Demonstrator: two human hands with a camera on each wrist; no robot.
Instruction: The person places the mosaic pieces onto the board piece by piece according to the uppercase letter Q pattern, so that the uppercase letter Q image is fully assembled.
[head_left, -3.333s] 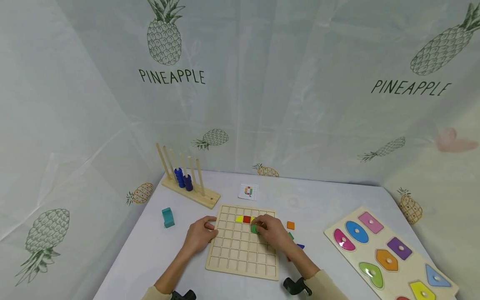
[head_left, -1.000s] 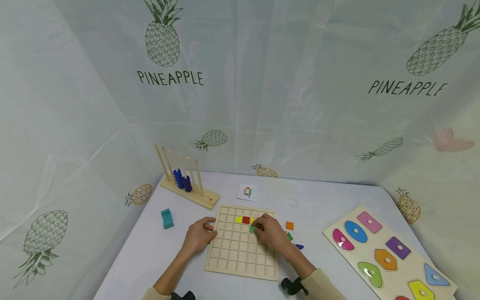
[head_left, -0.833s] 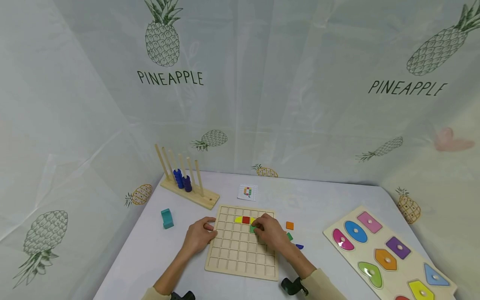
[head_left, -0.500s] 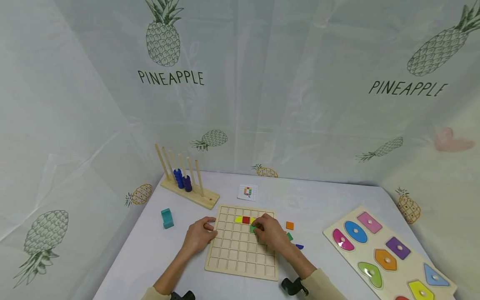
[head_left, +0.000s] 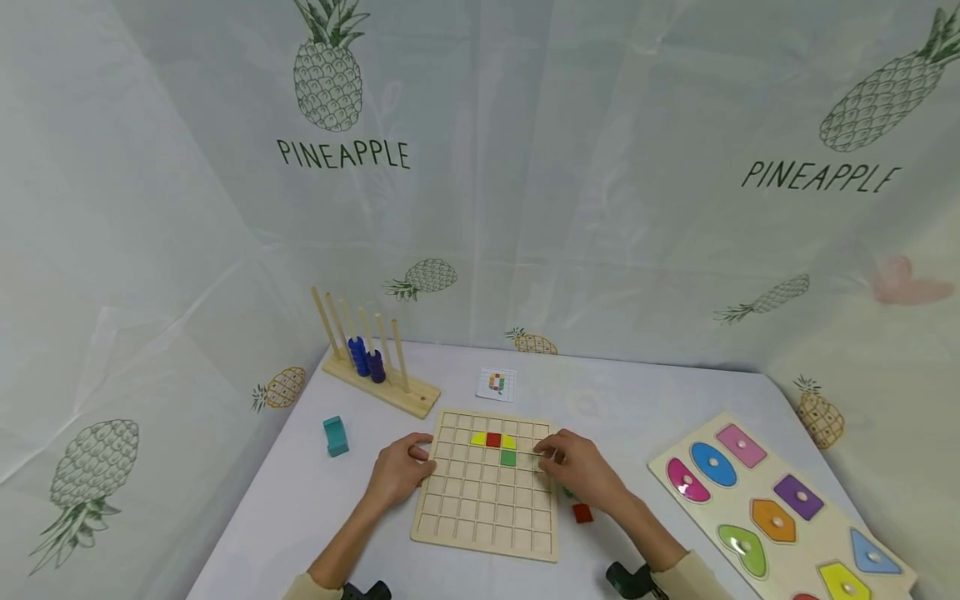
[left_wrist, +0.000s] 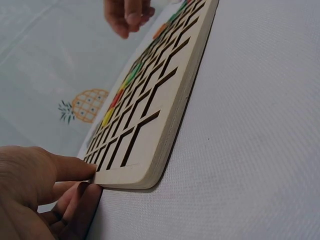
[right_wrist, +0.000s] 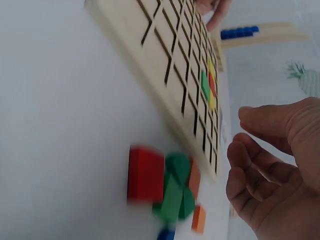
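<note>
My left hand [head_left: 397, 471] holds the left edge of a wooden grid board [head_left: 480, 510], thumb and fingers at the rim. A red square tile [head_left: 493, 440] sits in the grid between a yellow tile [head_left: 478, 438] and another yellow tile [head_left: 509, 442]. Below the right one lies a green tile [head_left: 508, 458]. Over the board's right edge hovers my right hand [head_left: 583, 472], fingers loosely bent, holding nothing. Under it, in the right wrist view, are a red block [right_wrist: 145, 175], several green pieces [right_wrist: 172, 197], an orange piece [right_wrist: 198, 219] and a blue piece [right_wrist: 166, 234].
A pattern card [head_left: 496, 384] lies behind the board. A peg stand [head_left: 390, 393] with blue rings is at the back left, near a teal block [head_left: 336, 436]. A shape puzzle board [head_left: 723, 508] lies at the right.
My right hand has let go of the green tile and moved right, off the middle of the grid. The red block now shows beside the board. My left hand has stayed put.
</note>
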